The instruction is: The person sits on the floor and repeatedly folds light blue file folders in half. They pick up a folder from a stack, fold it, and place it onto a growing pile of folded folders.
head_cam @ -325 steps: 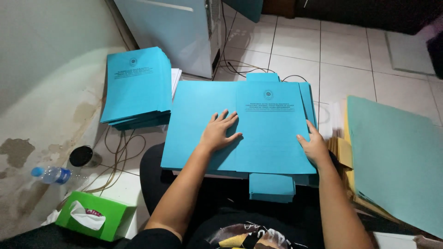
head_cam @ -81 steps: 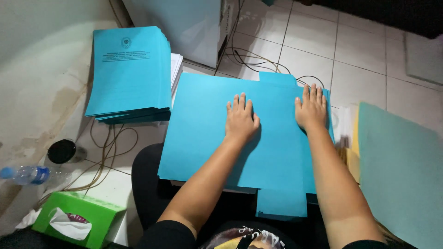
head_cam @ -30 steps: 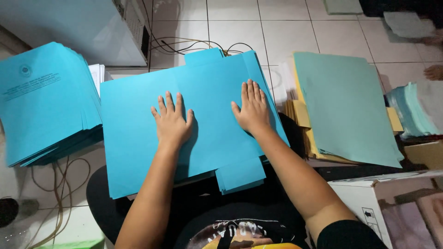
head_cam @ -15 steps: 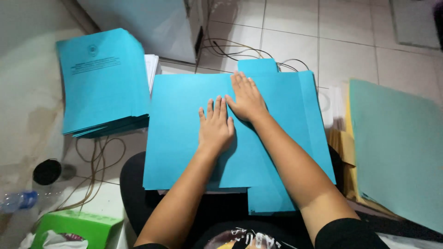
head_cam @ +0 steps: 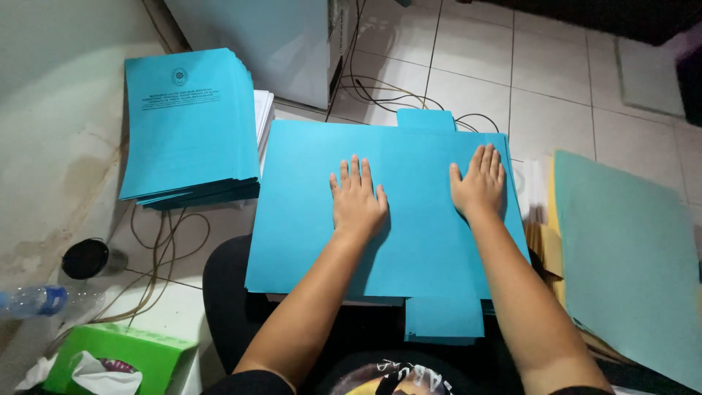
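Both hands lie flat, fingers spread, palms down, holding nothing: the left hand (head_cam: pixel 357 201) near the middle of the blue folder (head_cam: pixel 387 208), the right hand (head_cam: pixel 479 183) toward its right edge. The folder rests on the person's lap atop a thin pile, one tab pointing away, another toward the body. To press it well, I judge the palms should stay flat with even weight so the sheet does not skew. A stack (head_cam: pixel 186 124) of printed blue covers sits left on the floor; green-blue sheets (head_cam: pixel 621 249) lie right; a tissue box (head_cam: pixel 121 358) sits lower left.
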